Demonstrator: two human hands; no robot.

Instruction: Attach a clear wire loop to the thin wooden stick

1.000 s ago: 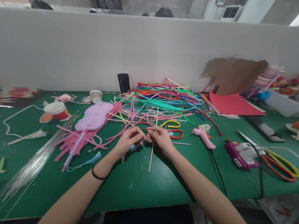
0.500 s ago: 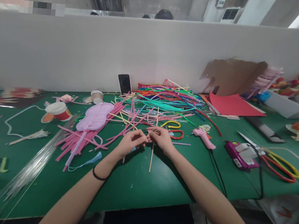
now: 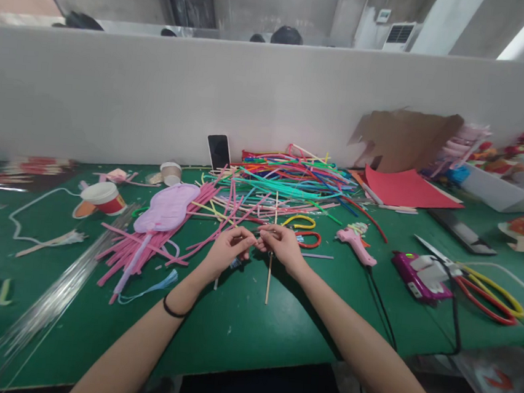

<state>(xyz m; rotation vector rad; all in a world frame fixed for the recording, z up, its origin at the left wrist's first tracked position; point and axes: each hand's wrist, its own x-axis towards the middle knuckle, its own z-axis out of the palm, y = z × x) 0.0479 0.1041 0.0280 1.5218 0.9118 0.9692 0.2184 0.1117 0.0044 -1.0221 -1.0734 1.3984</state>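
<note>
My left hand [image 3: 226, 250] and my right hand [image 3: 281, 245] meet fingertip to fingertip above the green table [image 3: 240, 324], both pinched. My right hand pinches a thin wooden stick [image 3: 268, 279] that stands roughly upright and runs down toward me. My left hand's fingers are closed at the same spot, next to a small blue bit; what they grip is too small to name. A black band circles my left wrist. Just beyond the hands lies a big heap of coloured pipe cleaners [image 3: 286, 180], with pink ones [image 3: 155, 245] spread to the left.
A pink glue gun [image 3: 356, 242], a purple tool [image 3: 419, 274] and red-yellow scissors [image 3: 489, 292] lie to the right. A phone [image 3: 219, 151] leans on the white partition. A paper cup [image 3: 99, 196], a lilac mask shape [image 3: 168, 207], red paper [image 3: 406, 186] and clear wires [image 3: 55, 294] are around.
The hands stay pinched together; the stick has tilted slightly and the view has dipped a little.
</note>
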